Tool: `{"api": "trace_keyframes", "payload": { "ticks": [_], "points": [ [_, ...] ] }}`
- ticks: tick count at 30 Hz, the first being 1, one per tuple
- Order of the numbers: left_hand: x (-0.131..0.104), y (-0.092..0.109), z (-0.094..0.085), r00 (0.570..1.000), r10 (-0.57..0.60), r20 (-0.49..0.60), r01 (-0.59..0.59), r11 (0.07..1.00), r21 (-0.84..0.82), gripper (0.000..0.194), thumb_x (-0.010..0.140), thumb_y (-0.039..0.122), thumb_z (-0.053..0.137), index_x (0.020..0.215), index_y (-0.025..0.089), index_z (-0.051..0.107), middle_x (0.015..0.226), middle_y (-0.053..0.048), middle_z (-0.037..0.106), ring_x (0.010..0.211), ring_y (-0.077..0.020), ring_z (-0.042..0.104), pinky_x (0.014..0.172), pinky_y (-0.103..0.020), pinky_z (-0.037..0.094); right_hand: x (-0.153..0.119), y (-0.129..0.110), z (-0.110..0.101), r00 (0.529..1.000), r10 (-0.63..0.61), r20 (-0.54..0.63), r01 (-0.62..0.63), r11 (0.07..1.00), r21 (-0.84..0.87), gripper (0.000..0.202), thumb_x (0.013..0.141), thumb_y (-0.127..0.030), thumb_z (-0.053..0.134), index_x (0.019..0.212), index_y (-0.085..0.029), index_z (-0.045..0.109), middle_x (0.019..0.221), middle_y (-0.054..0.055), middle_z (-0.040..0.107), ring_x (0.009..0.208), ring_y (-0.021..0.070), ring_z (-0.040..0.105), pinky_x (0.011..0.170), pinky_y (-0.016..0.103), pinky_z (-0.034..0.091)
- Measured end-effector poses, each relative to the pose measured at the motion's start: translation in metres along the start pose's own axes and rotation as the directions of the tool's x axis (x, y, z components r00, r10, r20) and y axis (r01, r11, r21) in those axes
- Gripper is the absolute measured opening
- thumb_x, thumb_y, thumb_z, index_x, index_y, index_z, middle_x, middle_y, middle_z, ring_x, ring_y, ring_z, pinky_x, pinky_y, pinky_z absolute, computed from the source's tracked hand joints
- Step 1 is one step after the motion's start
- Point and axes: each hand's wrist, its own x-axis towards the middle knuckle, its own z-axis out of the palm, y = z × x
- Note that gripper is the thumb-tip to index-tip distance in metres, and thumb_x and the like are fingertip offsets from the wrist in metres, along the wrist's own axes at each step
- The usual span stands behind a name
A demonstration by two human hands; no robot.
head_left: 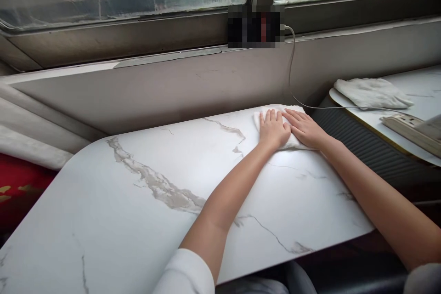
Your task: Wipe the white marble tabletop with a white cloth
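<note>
Both hands press down on a folded white cloth point(299, 143) at the far right corner of a white marble-patterned table point(155, 161). My left hand point(274, 129) lies flat on the cloth's left part, fingers stretched toward the window. Beside it, my right hand point(306, 127) rests flat too, its fingers pointing left and close to the left hand. The cloth shows around the fingers and below the palms; its underside is hidden against the tabletop.
A window frame point(138, 36) and ledge run behind the table. From a blurred dark object point(255, 26) a white cable point(292, 59) hangs to the right. On a second table point(423, 87) lie another white cloth point(374, 93) and a power strip point(409, 128). Something red point(22, 188) stands at left.
</note>
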Motion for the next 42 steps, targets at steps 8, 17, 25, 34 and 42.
{"api": "trace_keyframes", "payload": {
  "ticks": [8,17,25,34,42],
  "points": [
    [-0.091,0.057,-0.005,0.978,0.195,0.074,-0.19,0.98,-0.065,0.057,0.095,0.034,0.021,0.144,0.007,0.032,0.154,-0.011,0.03,0.144,-0.022,0.019,0.12,-0.045,0.007,-0.13,-0.033,-0.026,0.997,0.069,-0.032,-0.071,0.994,-0.083,0.057,0.096,-0.034,0.018,0.153,-0.023,0.015,0.153,0.008,0.032,0.141,0.023,0.029,0.112,0.05,0.028],
    [-0.177,0.066,-0.027,0.945,0.272,0.18,-0.249,0.958,-0.14,0.061,0.097,0.034,0.014,0.147,0.002,0.024,0.156,-0.015,0.02,0.145,-0.0279,0.012,0.118,-0.054,0.009,-0.2,-0.105,-0.043,0.994,0.021,-0.111,-0.035,0.991,-0.127,0.062,0.096,-0.03,0.021,0.153,-0.029,-0.004,0.157,0.003,0.022,0.14,0.0234,0.031,0.11,0.05,0.032],
    [-0.159,0.043,-0.028,0.952,0.261,0.159,-0.242,0.961,-0.134,0.058,0.096,0.034,0.019,0.147,0.006,0.028,0.155,-0.012,0.026,0.145,-0.0234,0.016,0.119,-0.048,0.01,-0.171,-0.104,-0.032,0.994,0.091,-0.068,-0.102,0.98,-0.169,0.061,0.097,-0.031,0.018,0.153,-0.025,-0.004,0.155,0.006,0.028,0.14,0.0207,0.03,0.112,0.046,0.032],
    [-0.065,-0.028,-0.025,0.983,0.145,0.109,-0.137,0.987,-0.081,0.054,0.096,0.029,0.021,0.145,0.011,0.033,0.154,-0.007,0.031,0.143,-0.0182,0.022,0.119,-0.041,0.012,-0.041,-0.085,0.002,0.984,0.179,0.009,-0.176,0.972,-0.158,0.059,0.094,-0.032,0.019,0.151,-0.018,0.022,0.151,0.011,0.034,0.14,0.0266,0.031,0.11,0.053,0.03],
    [-0.007,-0.08,-0.029,0.998,-0.066,0.013,0.067,0.997,-0.026,0.053,0.095,0.026,0.021,0.144,0.01,0.034,0.153,-0.008,0.033,0.142,-0.019,0.025,0.118,-0.043,0.013,0.064,-0.08,0.013,0.997,0.078,0.031,-0.076,0.995,-0.059,0.056,0.091,-0.027,0.024,0.142,-0.012,0.038,0.15,0.012,0.036,0.139,0.0236,0.032,0.111,0.046,0.027]
  ]
}}
